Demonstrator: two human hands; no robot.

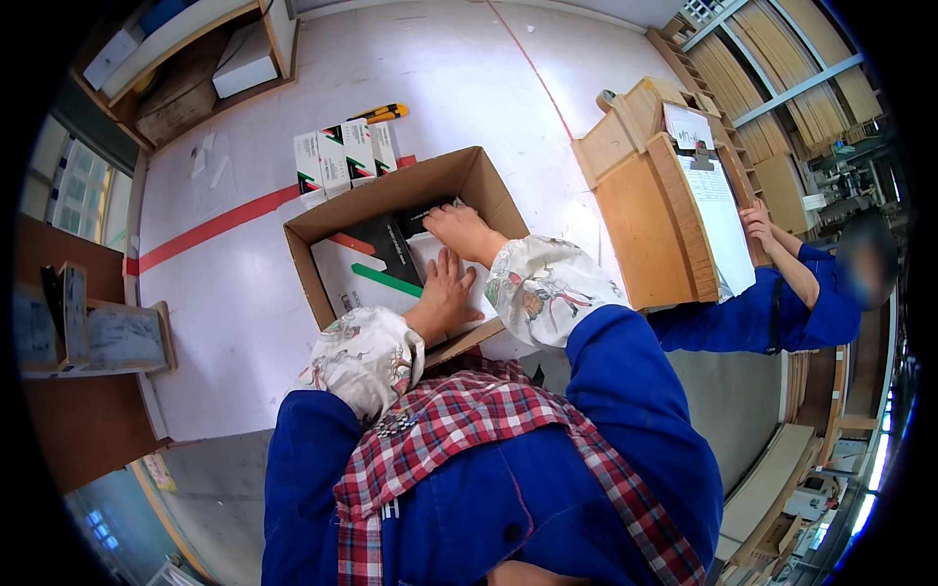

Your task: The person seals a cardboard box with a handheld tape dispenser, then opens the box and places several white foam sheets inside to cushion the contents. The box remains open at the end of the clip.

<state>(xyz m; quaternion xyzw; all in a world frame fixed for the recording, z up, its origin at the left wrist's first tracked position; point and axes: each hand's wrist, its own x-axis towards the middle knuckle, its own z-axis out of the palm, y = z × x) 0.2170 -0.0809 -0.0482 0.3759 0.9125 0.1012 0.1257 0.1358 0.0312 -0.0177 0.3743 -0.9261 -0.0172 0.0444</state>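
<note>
An open brown cardboard box (391,198) stands on the table in front of me. Inside lies a flat white carton (337,278) with black, red and green stripes. My left hand (447,293) rests on white packaging within the box, its fingers spread. Further back and to the right, my right hand (463,232) reaches over the box's right side. Its fingers are slightly bent on a black surface (414,221) inside. Neither hand visibly grips anything. Both palms hide part of the contents.
Several small white cartons (334,158) stand behind the box, near a yellow utility knife (381,113). To the right are a wooden stand (645,215) with a clipboard (718,195) and a tape roll (606,101). A co-worker's hand (757,223) touches the stand's far side.
</note>
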